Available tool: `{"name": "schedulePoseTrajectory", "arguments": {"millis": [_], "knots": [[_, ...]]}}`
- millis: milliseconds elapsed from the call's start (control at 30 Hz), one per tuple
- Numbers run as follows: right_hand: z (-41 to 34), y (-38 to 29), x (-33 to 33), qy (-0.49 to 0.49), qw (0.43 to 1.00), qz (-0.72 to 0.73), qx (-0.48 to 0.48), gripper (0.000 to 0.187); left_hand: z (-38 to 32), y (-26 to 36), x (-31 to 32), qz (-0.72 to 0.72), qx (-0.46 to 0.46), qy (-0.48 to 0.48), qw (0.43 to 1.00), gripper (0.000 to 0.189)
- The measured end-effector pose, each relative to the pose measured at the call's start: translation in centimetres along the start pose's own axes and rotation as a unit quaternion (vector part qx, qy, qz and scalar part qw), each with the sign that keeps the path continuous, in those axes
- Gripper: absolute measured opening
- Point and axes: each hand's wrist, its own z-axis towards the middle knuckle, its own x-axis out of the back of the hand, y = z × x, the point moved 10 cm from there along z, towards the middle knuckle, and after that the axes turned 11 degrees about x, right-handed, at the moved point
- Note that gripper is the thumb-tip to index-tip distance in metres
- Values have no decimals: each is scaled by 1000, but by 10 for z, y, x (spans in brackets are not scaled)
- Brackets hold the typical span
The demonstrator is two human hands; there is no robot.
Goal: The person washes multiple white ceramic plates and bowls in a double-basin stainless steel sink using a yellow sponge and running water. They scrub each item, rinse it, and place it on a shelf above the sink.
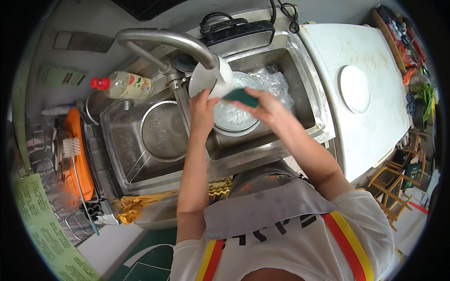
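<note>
My left hand [201, 114] grips the lower edge of a white bowl [201, 81], tilted beneath the spout of a curved steel faucet [165, 34]. In my right hand [269, 108] is a green scouring pad [242, 97], slightly blurred, just right of the bowl's lower edge. Below both hands, a clear glass dish [233, 121] rests on other round dishware in the right basin [299, 102] of the steel sink. Clear crumpled plastic [277, 86] lies beside it, with a dark wire scourer at its upper end. My hands hide part of the dishware.
A round wire-rimmed strainer [163, 131] lies in the left basin. Behind it stands a red-capped bottle [130, 85]. A black-edged appliance [242, 37] sits at the sink's back. Left are an orange board [79, 151] and a bottle brush [72, 147]; right, a white plate [355, 89] on a white surface.
</note>
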Motion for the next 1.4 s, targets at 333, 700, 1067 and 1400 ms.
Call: {"name": "schedulePoseTrajectory", "arguments": {"millis": [333,700,1067,1400], "knots": [[-31,-72,-109,-194,440,-819,313,44,-47,74,-20,326,-348,-69,876,4],[-43,-1,-100,-422,66,-791,439,45,-49,85,2,392,-391,-115,825,8],[-32,39,-86,-221,384,-792,420,11,-38,-40,-45,-537,247,39,806,68],[-33,42,-83,-256,278,-819,432,22,-41,-69,-49,-498,300,89,809,69]]}}
